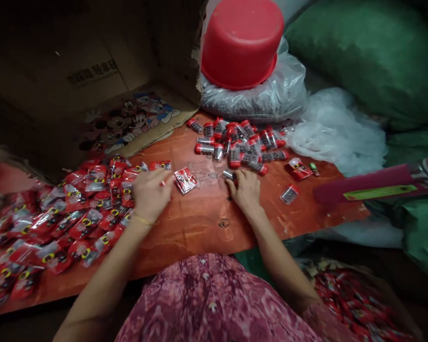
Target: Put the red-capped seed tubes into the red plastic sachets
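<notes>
My right hand (247,192) is closed around a small clear tube (229,175) low over the orange tabletop (196,223). A heap of clear tubes with red caps and dark contents (235,142) lies just beyond it. My left hand (151,195), smeared by motion, is at the right edge of a pile of red printed packets (89,213). Its fingers are too blurred to show whether they grip anything. Beside its fingertips lies a flat red packet (186,180), with a clear plastic piece to the right.
An open cardboard box (178,114) stands at the back left. Behind the tubes, an upturned red basin (240,42) rests on a plastic bag (257,102). A magenta bar (367,187) juts in from the right. Red packets (356,299) fill a container below right.
</notes>
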Demonstrator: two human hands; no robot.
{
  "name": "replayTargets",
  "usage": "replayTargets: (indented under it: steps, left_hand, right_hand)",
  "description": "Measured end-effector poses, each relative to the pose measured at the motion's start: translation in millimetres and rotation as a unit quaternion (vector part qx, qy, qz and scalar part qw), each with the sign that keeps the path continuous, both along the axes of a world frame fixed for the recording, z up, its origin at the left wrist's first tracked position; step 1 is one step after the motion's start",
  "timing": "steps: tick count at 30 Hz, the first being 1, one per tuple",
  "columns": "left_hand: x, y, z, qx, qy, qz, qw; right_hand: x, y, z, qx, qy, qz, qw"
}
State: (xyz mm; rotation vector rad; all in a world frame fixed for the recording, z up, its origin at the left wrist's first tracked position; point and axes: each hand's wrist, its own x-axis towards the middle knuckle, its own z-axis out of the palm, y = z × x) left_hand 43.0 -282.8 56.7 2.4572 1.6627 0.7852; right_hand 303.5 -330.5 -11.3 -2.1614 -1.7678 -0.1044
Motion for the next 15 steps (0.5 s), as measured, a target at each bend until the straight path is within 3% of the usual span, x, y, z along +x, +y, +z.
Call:
replayTargets:
  steps: [3,5,10,15]
  left_hand:
    - [32,11,-27.5,-0.063,0.063,-0.046,0.995]
    - [39,17,-36.0,-0.108,0.096,-0.048,0.988]
    - [36,18,-39.7,-0.131,0.087,-0.02,0.987]
    - [38,12,-43.9,-0.087,0.031,0.0,0.996]
  right_hand:
    - [-9,-21,-4.0,0.014,0.022,0.026,0.999]
    - [-11,-32,-7.6,0.028,0.037,0.034,0.998]
    - [-11,-36,-10.4,0.062,0.057,0.024,0.996]
    - [-33,-32,6.2,0.112,0.143,0.038,0.983]
